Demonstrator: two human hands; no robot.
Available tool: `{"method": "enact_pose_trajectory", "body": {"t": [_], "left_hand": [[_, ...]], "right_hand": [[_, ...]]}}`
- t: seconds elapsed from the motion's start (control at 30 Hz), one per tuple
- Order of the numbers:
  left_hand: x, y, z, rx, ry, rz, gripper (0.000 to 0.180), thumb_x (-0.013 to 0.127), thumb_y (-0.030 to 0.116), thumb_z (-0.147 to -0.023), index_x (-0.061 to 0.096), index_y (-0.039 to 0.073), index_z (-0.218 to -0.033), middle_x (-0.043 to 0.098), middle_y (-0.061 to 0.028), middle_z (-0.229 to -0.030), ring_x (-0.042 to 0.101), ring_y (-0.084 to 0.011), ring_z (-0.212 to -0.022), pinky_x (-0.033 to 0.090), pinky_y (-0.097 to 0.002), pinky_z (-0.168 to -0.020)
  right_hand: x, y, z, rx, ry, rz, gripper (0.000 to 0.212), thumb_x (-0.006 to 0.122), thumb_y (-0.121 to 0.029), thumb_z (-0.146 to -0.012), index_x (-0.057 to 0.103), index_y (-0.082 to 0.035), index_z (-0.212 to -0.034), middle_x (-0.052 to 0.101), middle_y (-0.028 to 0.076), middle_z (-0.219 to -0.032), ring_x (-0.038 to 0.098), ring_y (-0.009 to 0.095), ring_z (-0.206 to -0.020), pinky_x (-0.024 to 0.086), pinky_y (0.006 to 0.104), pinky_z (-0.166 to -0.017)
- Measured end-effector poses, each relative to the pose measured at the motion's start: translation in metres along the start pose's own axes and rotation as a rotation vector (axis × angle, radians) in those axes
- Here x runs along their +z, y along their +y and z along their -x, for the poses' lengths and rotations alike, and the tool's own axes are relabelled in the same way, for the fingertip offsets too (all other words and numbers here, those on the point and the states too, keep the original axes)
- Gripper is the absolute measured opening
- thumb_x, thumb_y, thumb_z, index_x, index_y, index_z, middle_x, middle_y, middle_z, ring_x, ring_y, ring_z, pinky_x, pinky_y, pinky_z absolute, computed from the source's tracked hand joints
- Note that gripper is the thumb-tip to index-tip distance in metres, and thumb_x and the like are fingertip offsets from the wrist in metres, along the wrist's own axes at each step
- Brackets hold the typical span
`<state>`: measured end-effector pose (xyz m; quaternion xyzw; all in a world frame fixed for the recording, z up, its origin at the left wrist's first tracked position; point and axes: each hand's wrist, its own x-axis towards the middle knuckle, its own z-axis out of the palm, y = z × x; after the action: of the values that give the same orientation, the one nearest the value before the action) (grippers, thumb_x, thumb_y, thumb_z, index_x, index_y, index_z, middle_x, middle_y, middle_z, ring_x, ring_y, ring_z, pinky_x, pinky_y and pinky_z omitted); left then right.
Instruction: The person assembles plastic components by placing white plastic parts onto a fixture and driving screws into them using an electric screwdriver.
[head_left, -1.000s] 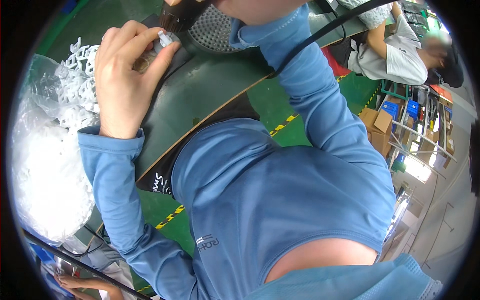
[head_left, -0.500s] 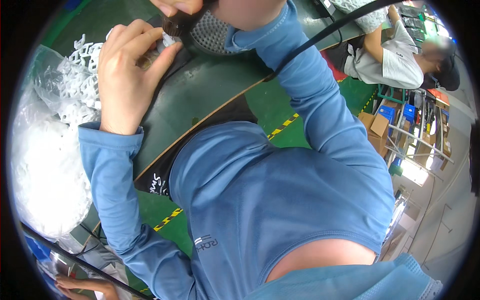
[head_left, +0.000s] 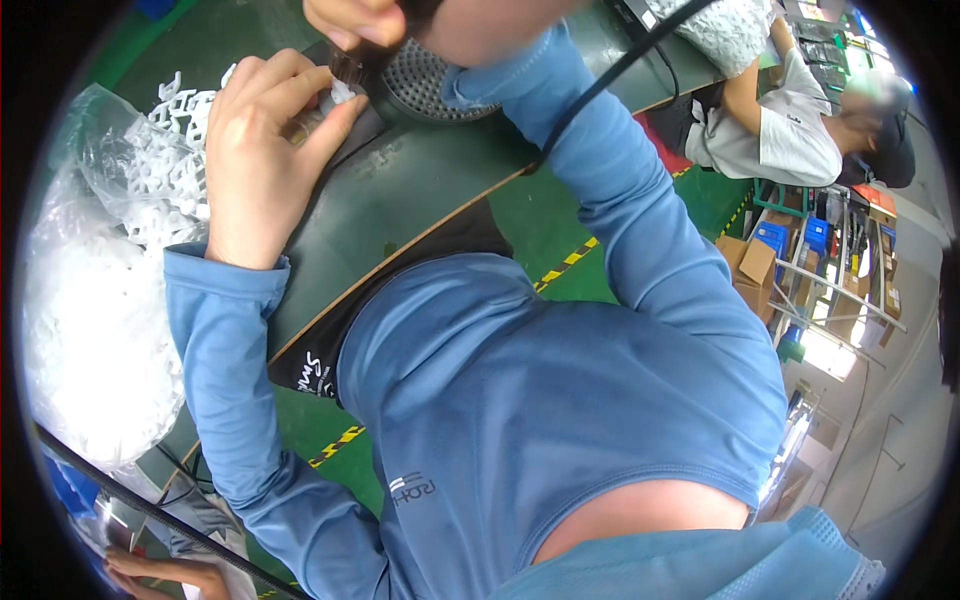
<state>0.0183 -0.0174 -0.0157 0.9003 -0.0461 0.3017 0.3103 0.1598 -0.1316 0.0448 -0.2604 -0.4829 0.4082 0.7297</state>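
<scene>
My left hand (head_left: 262,150) rests over the table at the upper left, thumb and fingers pinching a small white plastic part (head_left: 342,92). A flat dark block or pad (head_left: 362,128) lies beneath the fingertips. My right hand (head_left: 365,22), cut off by the top edge, has its fingers curled round a dark hand tool. The tool's brown lower end (head_left: 347,68) points down, right at the white part; whether they touch I cannot tell. Close by on the right sits a round black tray (head_left: 425,80) with a studded surface.
Left of my left hand lies a clear plastic bag (head_left: 100,330) of white parts, with several loose ones (head_left: 165,180) spilling out. A black cable (head_left: 610,90) crosses the upper right. A co-worker (head_left: 780,120) sits beyond it. The green table's edge (head_left: 400,250) runs before my body.
Both hands have shifted slightly down in the picture, as has the table. The left hand keeps its pinch on the white part, and the tool stays over it.
</scene>
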Motion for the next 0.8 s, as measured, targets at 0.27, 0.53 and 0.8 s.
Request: {"method": "enact_pose_trajectory", "body": {"t": [0.27, 0.53, 0.8], "left_hand": [[-0.001, 0.000, 0.001, -0.022, -0.005, -0.007, 0.024, 0.084, 0.014, -0.075, 0.073, 0.001, -0.092, 0.064, -0.0053, -0.085, 0.056, -0.0268, -0.078, 0.046, -0.0387, -0.071], [0.000, -0.001, 0.004, -0.010, 0.011, -0.021, 0.025, 0.085, 0.014, -0.075, 0.073, 0.001, -0.093, 0.064, -0.0049, -0.085, 0.056, -0.0267, -0.078, 0.046, -0.0395, -0.072], [0.001, 0.000, -0.001, 0.013, -0.008, -0.015, 0.025, 0.085, 0.012, -0.075, 0.072, 0.002, -0.093, 0.064, -0.0047, -0.086, 0.056, -0.0259, -0.079, 0.046, -0.0377, -0.071]], "right_hand": [[0.016, -0.008, 0.004, 0.008, 0.164, 0.065, 0.107, 0.076, -0.082, -0.066, 0.049, 0.003, -0.125, 0.060, 0.011, -0.077, 0.056, 0.013, -0.058, 0.047, 0.0232, -0.054], [0.019, 0.000, 0.009, -0.123, 0.138, 0.060, 0.096, 0.077, -0.074, -0.075, 0.049, 0.003, -0.126, 0.060, 0.011, -0.076, 0.055, 0.013, -0.056, 0.046, 0.0220, -0.053], [0.006, -0.010, 0.000, -0.084, 0.108, 0.151, 0.089, 0.049, -0.077, -0.093, 0.050, 0.006, -0.126, 0.062, 0.016, -0.072, 0.059, 0.018, -0.052, 0.052, 0.0277, -0.050]]}}
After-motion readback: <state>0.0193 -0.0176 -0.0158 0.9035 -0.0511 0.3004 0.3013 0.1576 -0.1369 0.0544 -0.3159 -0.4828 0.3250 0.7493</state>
